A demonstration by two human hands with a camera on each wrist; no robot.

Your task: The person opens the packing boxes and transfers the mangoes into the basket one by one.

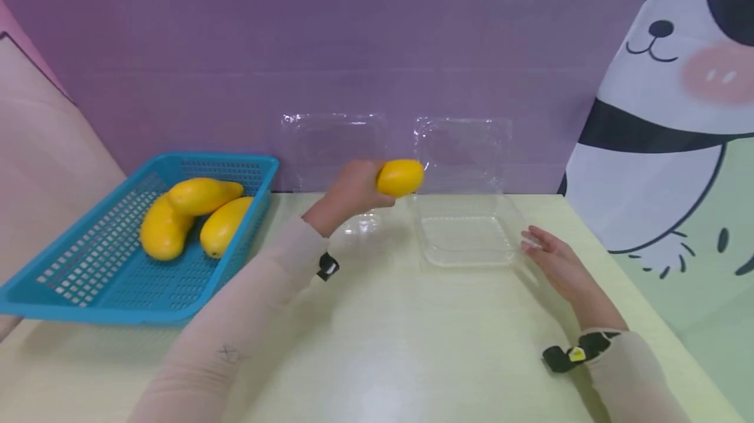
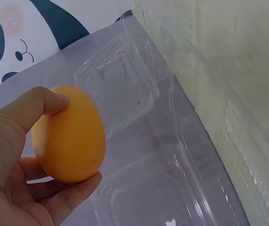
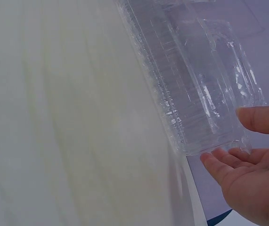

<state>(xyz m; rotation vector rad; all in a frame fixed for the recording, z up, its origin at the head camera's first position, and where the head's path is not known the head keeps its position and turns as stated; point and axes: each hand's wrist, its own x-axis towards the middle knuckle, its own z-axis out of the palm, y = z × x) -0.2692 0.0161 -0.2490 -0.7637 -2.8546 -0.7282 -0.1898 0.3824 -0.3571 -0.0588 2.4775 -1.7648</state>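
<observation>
My left hand [image 1: 356, 190] holds a yellow mango [image 1: 400, 177] above the table, between the two clear plastic boxes. In the left wrist view the thumb lies over the mango's upper side and the fingers curl beneath it. An open clear plastic box [image 1: 465, 243] stands at the right, its lid [image 1: 463, 151] raised behind it. At that box's right side is my right hand [image 1: 556, 266], fingertips right at the wall, thumb apart from the fingers. Another clear box [image 1: 362, 223], lid up, is partly hidden behind my left forearm.
A blue plastic basket [image 1: 135, 289] on the left holds 3 more yellow mangoes [image 1: 203, 196]. The pale table [image 1: 377, 344] runs back to a purple wall [image 1: 353, 30]. A panda picture [image 1: 642, 194] covers the right side.
</observation>
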